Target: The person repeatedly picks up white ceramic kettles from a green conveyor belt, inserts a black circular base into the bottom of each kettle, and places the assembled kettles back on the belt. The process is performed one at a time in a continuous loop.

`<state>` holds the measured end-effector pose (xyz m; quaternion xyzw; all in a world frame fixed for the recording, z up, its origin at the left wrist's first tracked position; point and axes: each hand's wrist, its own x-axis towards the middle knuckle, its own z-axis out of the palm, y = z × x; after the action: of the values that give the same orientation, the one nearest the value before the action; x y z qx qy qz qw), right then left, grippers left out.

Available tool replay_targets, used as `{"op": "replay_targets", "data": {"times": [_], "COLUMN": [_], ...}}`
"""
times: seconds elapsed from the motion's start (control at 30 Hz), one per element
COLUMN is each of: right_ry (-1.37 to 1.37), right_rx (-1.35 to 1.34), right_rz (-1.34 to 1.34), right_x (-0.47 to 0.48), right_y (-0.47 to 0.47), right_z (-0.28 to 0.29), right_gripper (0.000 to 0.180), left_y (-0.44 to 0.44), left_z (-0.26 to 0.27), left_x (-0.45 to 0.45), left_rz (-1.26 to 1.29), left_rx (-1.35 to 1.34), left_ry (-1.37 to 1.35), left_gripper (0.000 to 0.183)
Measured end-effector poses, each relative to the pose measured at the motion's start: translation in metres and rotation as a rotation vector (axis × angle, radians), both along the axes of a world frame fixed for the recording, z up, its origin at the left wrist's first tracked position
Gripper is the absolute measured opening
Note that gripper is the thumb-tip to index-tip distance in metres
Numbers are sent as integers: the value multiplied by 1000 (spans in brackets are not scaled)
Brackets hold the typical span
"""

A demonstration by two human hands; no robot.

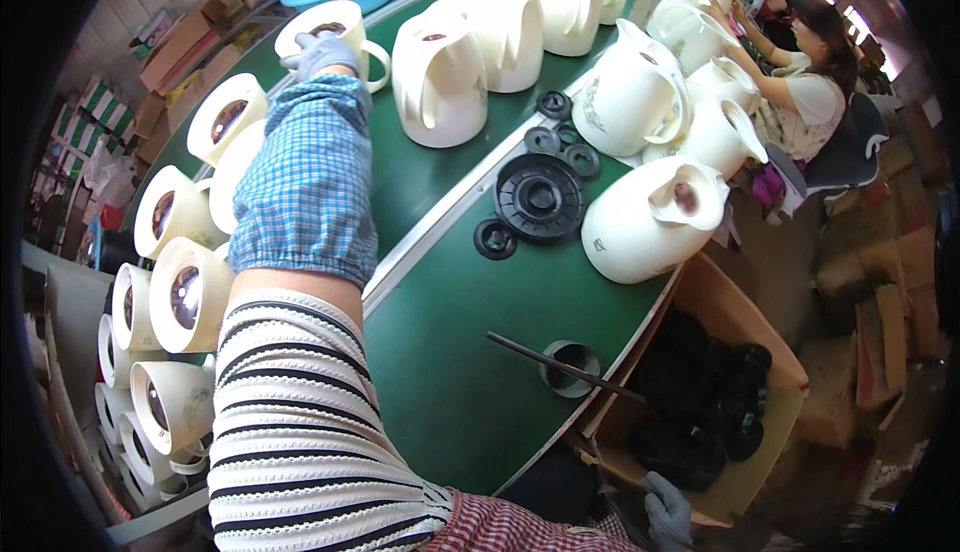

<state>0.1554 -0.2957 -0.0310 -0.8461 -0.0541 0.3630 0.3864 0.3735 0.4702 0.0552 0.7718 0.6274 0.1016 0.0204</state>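
Note:
My left hand, in a grey glove, reaches out at the upper left. Its fingers grip the rim of a cream vacuum jug body, which is tipped so that its open end faces me. Low in the picture hangs my right hand, also gloved, beside the near edge of a cardboard box. Black plastic parts fill that box in shadow. Whether the right fingers hold anything is unclear. A cream jug with a handle stands just right of my left hand.
Several open jug bodies lie stacked along the left. On the green bench are a black ringed disc, small black rings, a metal ring and a dark rod. Finished-looking jugs line the right edge; a co-worker sits beyond.

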Motion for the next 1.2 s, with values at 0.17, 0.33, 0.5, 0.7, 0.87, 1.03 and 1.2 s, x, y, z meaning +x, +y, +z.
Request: {"op": "replay_targets", "data": {"times": [0.17, 0.33, 0.5, 0.7, 0.87, 1.03, 1.2], "right_ry": [-212, -244, -498, -403, -510, -457, -361], "right_rx": [-4, 73, 333, 887, 454, 472, 703], "right_rz": [128, 113, 164, 281, 267, 188, 351], "right_x": [-25, -12, 31, 78, 87, 56, 49], "right_y": [-19, 10, 56, 141, 90, 17, 28], "right_z": [10, 56, 105, 200, 184, 194, 231], "right_gripper": [43, 44, 48, 57, 43, 37, 34], "left_y": [31, 9, -88, -264, -424, -459, -447], "left_z": [-1, 74, 164, 150, 96, 15, -86], "left_x": [-19, -63, -141, -271, -308, -315, -319], "left_rz": [-52, -265, -987, -1459, -1742, -1054, -610], "left_rx": [61, 379, 578, 115, -211, -1273, -2103], "left_ry": [-242, -232, -431, -577, -671, -1427, -1206], "left_gripper": [54, 48, 31, 34, 40, 58, 48]}}
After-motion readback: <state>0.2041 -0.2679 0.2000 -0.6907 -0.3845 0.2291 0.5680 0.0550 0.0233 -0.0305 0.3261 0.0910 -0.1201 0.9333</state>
